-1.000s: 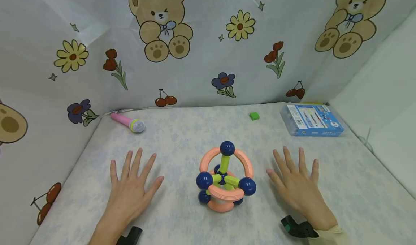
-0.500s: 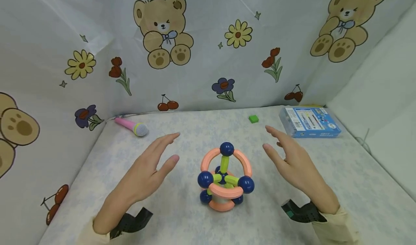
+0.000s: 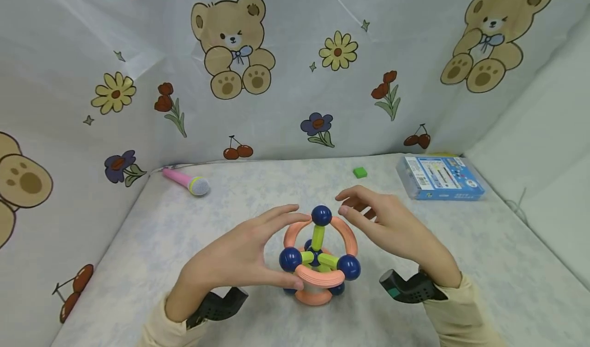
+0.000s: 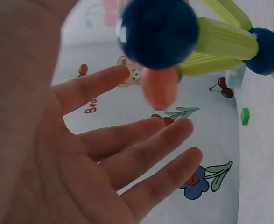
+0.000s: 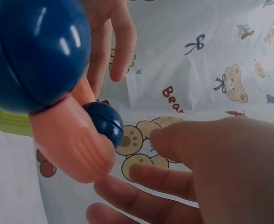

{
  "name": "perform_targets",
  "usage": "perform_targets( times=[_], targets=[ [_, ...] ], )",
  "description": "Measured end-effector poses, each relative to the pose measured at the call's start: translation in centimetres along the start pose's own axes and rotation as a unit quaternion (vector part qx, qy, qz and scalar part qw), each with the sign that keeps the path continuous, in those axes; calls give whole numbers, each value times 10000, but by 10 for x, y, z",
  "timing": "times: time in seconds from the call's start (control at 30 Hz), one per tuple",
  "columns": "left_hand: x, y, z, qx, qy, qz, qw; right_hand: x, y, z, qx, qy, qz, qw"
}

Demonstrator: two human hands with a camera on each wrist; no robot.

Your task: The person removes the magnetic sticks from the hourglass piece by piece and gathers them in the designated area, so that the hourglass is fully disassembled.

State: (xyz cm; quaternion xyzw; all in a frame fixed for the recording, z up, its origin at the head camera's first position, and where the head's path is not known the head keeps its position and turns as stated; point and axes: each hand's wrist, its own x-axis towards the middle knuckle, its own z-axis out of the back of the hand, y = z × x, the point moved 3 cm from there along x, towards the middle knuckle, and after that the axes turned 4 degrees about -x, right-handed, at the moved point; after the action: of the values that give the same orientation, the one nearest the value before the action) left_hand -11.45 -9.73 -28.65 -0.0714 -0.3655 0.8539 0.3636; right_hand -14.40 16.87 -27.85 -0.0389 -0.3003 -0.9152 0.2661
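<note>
A ball-and-rod building toy [image 3: 318, 238] stands on the table, made of dark blue balls, lime straight rods and salmon curved rods. My left hand [image 3: 235, 257] reaches around its left side, thumb low at the front and fingers near the top ball. Seen from the left wrist, those fingers [image 4: 151, 149] are spread and fairly straight beside a blue ball [image 4: 159, 32]; firm contact cannot be made out. My right hand [image 3: 389, 224] hovers at the toy's upper right, fingers loosely bent and holding nothing. In the right wrist view, a salmon curved rod [image 5: 71, 140] lies close to its fingertips.
A pink toy microphone [image 3: 186, 181] lies at the back left. Toward the back right are a small green block [image 3: 360, 172] and a blue-and-clear box [image 3: 442, 178]. A bear-patterned cloth [image 3: 281, 81] hangs behind the table.
Both hands, first laid flat and spread on the table, have lifted and moved inward to the toy. The left now surrounds its left side; the right is above its right. The toy stays put.
</note>
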Motion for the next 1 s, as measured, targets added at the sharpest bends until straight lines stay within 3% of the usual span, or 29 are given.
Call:
perform_targets(
  times=[0.13,0.27,0.43,0.7,1.0],
  targets=[
    [1,4,-3,124,92,-147,9998,2,-2,-10,307,555,52,9980],
    [3,6,1,124,304,-146,9994,3,-4,-16,646,771,21,9949],
    [3,12,12,22,554,-184,9983,8,1,-20,773,465,-42,9959],
    [-3,21,25,278,210,-258,9991,14,6,-30,930,123,-35,9956],
    [-2,31,24,226,205,-234,9993,18,1,-42,769,-287,114,9966]
  ],
)
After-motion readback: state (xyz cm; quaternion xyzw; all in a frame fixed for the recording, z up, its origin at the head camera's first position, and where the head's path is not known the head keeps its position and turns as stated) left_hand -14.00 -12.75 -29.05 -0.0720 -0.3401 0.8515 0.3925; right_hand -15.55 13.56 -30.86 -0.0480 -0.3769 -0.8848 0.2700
